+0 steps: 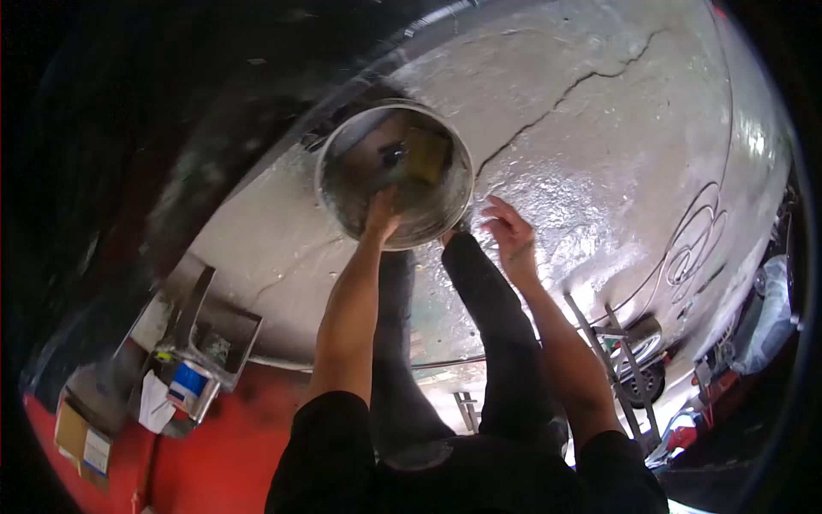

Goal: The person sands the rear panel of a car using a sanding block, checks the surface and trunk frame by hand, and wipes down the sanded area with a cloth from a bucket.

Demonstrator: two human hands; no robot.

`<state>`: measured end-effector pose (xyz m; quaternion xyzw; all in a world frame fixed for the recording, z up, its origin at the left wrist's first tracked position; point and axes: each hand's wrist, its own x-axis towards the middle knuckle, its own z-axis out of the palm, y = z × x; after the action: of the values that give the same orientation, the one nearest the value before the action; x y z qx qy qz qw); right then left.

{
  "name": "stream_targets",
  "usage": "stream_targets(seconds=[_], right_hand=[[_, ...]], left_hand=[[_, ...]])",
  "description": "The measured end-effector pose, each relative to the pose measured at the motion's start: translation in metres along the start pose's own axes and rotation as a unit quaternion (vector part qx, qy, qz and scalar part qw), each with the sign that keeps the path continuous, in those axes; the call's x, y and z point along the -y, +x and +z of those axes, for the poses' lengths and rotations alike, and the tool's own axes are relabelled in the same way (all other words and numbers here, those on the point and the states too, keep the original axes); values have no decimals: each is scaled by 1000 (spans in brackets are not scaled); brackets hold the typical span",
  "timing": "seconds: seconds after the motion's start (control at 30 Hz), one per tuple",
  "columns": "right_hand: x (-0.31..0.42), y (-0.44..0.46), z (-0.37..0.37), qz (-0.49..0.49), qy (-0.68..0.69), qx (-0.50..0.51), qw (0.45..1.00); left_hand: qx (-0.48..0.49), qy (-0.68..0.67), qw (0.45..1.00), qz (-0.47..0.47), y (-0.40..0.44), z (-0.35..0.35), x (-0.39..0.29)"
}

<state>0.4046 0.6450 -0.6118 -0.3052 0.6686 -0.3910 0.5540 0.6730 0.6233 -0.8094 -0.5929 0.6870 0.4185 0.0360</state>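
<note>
A round bucket (467,184) with dark liquid stands on the wet grey floor (548,197), in front of my legs. A yellowish block-like thing (425,155) shows inside it. My left hand (383,216) reaches over the near rim into the bucket; its fingertips are down in the dim interior, and whether they hold anything is hidden. To the right of the bucket my right hand (509,230) hangs in the air with its fingers bent and apart, holding nothing.
A dark vehicle body (171,128) fills the upper left. At lower left are a metal stand (244,330) with a blue-and-white can (188,384) and a cardboard box (83,437). A hose (682,264) lies coiled at right, near a metal frame (621,355) and a wheel (644,385).
</note>
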Motion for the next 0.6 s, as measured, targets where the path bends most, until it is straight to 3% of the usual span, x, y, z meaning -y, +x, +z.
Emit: stream_targets(seconds=[0.03, 0.1, 0.13, 0.17, 0.2, 0.23, 0.3, 0.33, 0.37, 0.4, 0.43, 0.53, 0.6], right_hand=[[6, -10, -11, 15, -11, -12, 1000], [4, -32, -39, 41, -45, -2, 998], [16, -42, -51, 108, -112, 4, 988], [19, -53, -64, 105, -242, 17, 964], [-15, -67, -84, -45, -296, 7, 954], [-8, -80, -99, 105, -292, 63, 949], [-48, -112, -132, -32, -402, 60, 913], [-49, -109, -147, 77, -330, 128, 932], [-131, -102, -181, -149, -344, 121, 919], [-82, -108, -169, 93, -117, 125, 981], [-60, -106, -170, 144, -108, 135, 974], [-31, -83, -183, 59, -166, 157, 972], [28, -67, -175, 23, -128, 161, 978]], left_hand=[[-66, -2, 998, -22, -15, -26, -19], [-19, -147, 982, -118, -48, -98, -66], [-54, -198, 970, -132, -72, -126, -86], [-97, -247, 953, -144, -100, -154, -102], [-106, -281, 943, -141, -130, -187, -113], [-125, -312, 931, -140, -164, -220, -120], [-221, -292, 926, -87, -232, -291, -141], [-228, -391, 884, -115, -267, -331, -157], [-223, -493, 831, -127, -294, -370, -178], [-279, -489, 820, -102, -315, -410, -192], [-323, -488, 808, -76, -339, -445, -207], [-447, -416, 791, -44, -404, -539, -237], [-540, -421, 727, 49, -427, -590, -237]])
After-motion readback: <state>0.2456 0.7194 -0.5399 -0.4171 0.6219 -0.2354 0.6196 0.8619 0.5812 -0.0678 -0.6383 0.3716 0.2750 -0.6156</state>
